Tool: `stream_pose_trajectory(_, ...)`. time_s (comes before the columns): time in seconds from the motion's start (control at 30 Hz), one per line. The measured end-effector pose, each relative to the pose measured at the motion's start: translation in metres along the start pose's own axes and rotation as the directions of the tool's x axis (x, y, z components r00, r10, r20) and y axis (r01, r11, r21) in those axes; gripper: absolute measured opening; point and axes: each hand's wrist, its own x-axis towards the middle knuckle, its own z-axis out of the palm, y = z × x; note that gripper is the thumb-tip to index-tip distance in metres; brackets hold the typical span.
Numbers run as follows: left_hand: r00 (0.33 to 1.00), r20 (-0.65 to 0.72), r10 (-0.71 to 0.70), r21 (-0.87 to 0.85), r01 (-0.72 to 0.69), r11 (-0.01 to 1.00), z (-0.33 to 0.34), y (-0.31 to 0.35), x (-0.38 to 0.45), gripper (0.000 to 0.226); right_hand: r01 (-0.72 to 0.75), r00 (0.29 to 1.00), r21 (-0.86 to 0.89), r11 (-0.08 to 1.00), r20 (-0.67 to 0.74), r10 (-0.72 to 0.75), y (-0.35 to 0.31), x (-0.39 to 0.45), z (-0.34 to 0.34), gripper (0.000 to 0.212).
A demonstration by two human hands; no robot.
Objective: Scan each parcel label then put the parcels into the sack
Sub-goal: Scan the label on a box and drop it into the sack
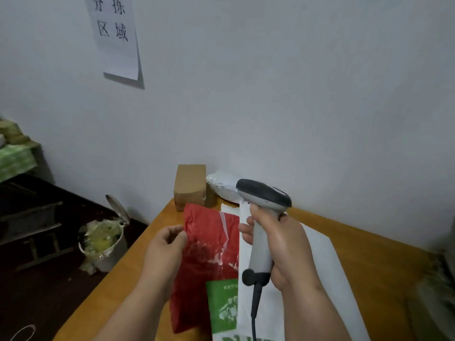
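Note:
A red plastic parcel bag (209, 242) lies on the wooden table (369, 262), partly under a white sack (320, 267) that has a green printed patch (222, 308). My right hand (278, 244) grips the handle of a grey barcode scanner (262, 193), whose head points left over the parcels. My left hand (166, 247) sits at the red bag's left edge with curled fingers; thumb and fingertips meet at the plastic. A cardboard box (189, 185) and a white poly parcel (224, 184) stand against the wall at the table's far end.
A lidded bin (103, 242) lined with a plastic bag stands on the dark floor left of the table. A paper sign (115, 35) hangs on the wall. Shelving (17, 156) with green cloth is at far left.

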Motion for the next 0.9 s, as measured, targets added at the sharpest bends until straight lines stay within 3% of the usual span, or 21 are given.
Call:
stream_pose_trajectory(0.07,1.000,-0.009,0.014,0.032,-0.014,0.999,-0.009,0.006,0.038,0.008,-0.015,1.000,-0.013,1.000,-0.021,0.015,0.005,0.023,0.032,0.023)
stream_pose_trajectory(0.23,1.000,0.018,0.003,0.111,-0.005,0.994,-0.013,0.014,0.103,0.038,-0.075,0.996,-0.051,0.996,-0.056,0.072,0.029,0.061,0.091,0.019)
stream_pose_trajectory(0.53,0.996,0.089,0.009,0.311,-0.037,0.950,0.018,0.008,0.191,0.063,-0.102,0.978,-0.048,0.994,-0.186,0.091,0.041,0.132,0.122,0.017)
stream_pose_trajectory(0.63,0.996,0.086,0.036,0.462,-0.072,0.884,0.031,-0.001,0.219,0.071,-0.160,0.971,-0.017,0.987,-0.182,0.154,0.060,0.149,0.124,0.015)
stream_pose_trajectory(0.9,0.983,0.162,0.089,0.794,-0.183,0.579,0.073,-0.020,0.287,0.088,-0.213,0.953,0.013,0.977,-0.218,0.211,0.099,0.180,0.122,0.013)
